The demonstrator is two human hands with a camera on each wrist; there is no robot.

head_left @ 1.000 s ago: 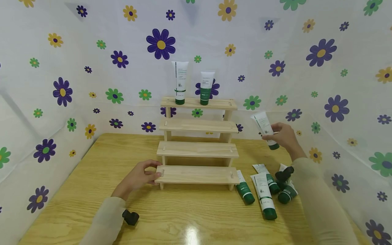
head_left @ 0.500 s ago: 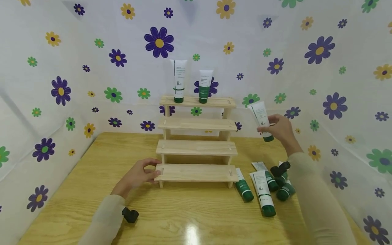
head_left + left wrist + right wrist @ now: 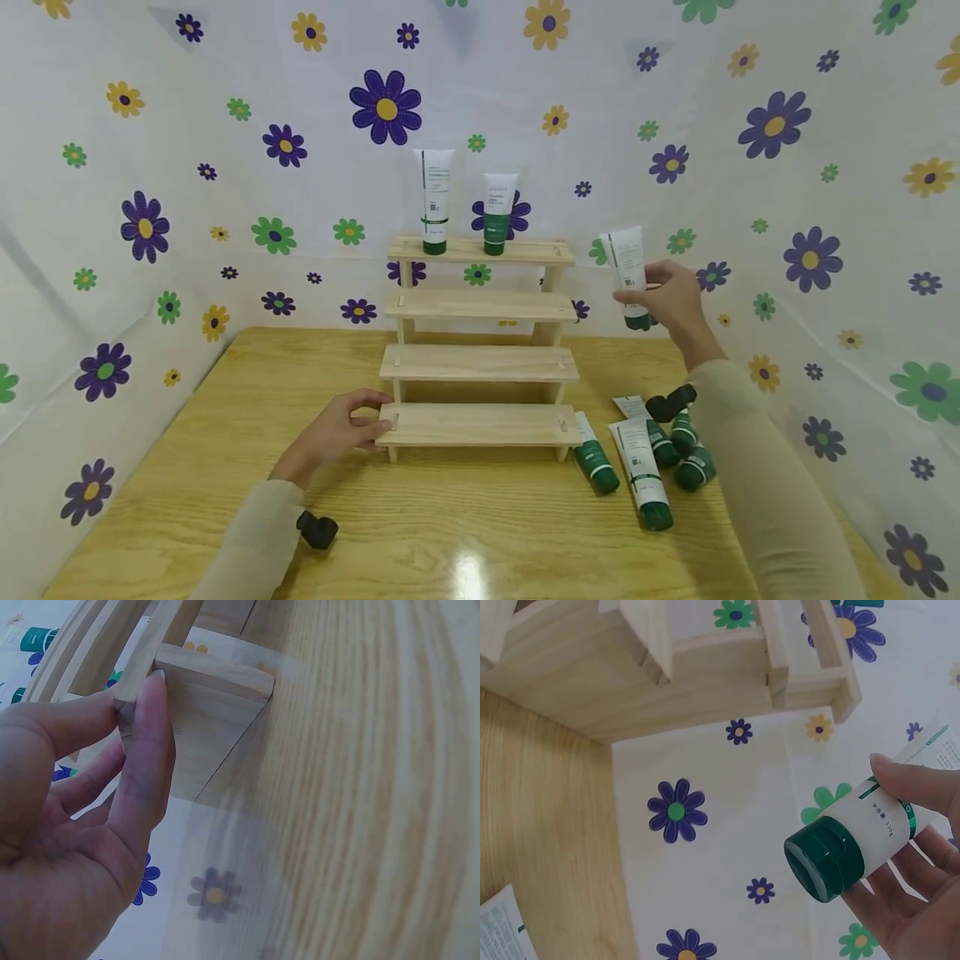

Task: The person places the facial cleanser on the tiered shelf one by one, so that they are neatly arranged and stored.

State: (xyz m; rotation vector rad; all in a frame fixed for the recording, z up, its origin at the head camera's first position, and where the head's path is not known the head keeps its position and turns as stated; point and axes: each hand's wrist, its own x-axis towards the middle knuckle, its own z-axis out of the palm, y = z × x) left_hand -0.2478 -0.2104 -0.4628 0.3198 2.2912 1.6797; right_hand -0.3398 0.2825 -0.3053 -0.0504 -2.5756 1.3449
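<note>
My right hand (image 3: 672, 304) holds a white squeeze tube (image 3: 628, 265) with a green cap in the air, right of the wooden stand. The tube tilts slightly, cap down; in the right wrist view its green cap (image 3: 825, 859) points toward the stand's side. My left hand (image 3: 339, 435) pinches the left end of the lowest step of the four-step wooden stand (image 3: 480, 425); the left wrist view shows thumb and finger on the board's corner (image 3: 139, 686). Two tubes stand upright on the top step: a taller white tube (image 3: 437, 196) and a shorter white-and-green tube (image 3: 497, 218).
Several tubes lie on the table right of the stand, among them a large white tube (image 3: 641, 471) and a green-and-white tube (image 3: 596, 458) against the lowest step. Flower-printed cloth (image 3: 300, 67) walls the back and sides of the wooden table (image 3: 375, 533).
My right hand has moved up and left with the tube, closer to the stand, and the tube is more upright. My left hand stays on the lowest step.
</note>
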